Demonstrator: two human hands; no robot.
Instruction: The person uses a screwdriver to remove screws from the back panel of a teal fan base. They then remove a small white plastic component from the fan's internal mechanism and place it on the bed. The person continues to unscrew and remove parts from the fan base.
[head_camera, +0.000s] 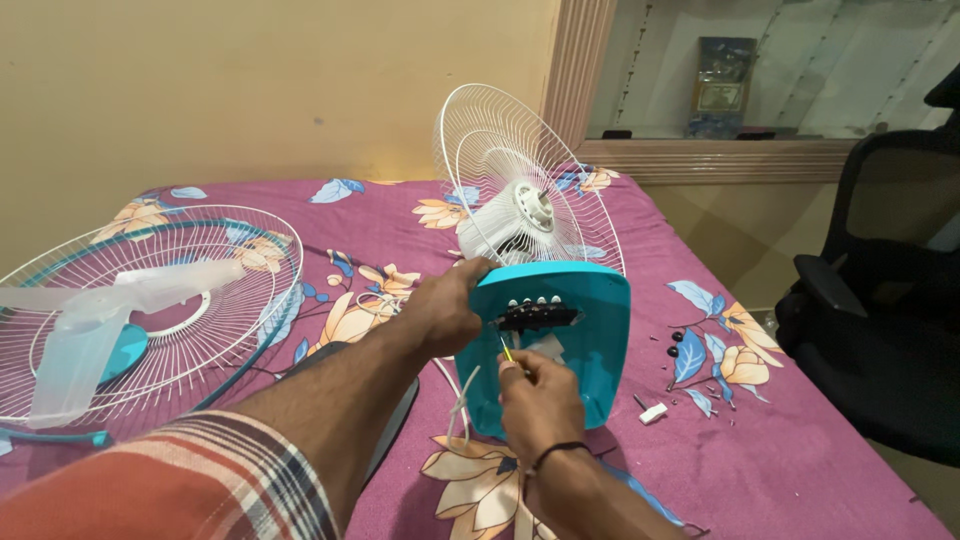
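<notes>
- Leftmost, on the bed (800, 470) with its purple floral sheet: a round wire fan guard (215, 300) with a teal rim, lying flat, with a translucent fan blade (90, 320) resting inside it.
- Next, a plaid sleeve (190, 480) low in the view, forearm reaching up and to the right.
- Left hand (440, 310) closed over the upper left edge of the teal fan base (590, 340), keeping it tilted up on edge.
- Black switch block (538, 315) with pale buttons set in an opening near the top of that base.
- Right hand (540, 395) below the block, fingers pinched on a thin yellow-green tool (506, 349), tip pointing up towards the switch block.
- White wires (460, 405) hanging at the lower left edge of the base.
- Behind the base, a white motor housing (510, 220) with the rear wire guard (520, 170) standing upright.
- Right of the base, small dark screws and knobs (680, 345) and a small white piece (653, 412) loose on the sheet.
- Far right, a black office chair (880, 300) beside the bed.
</notes>
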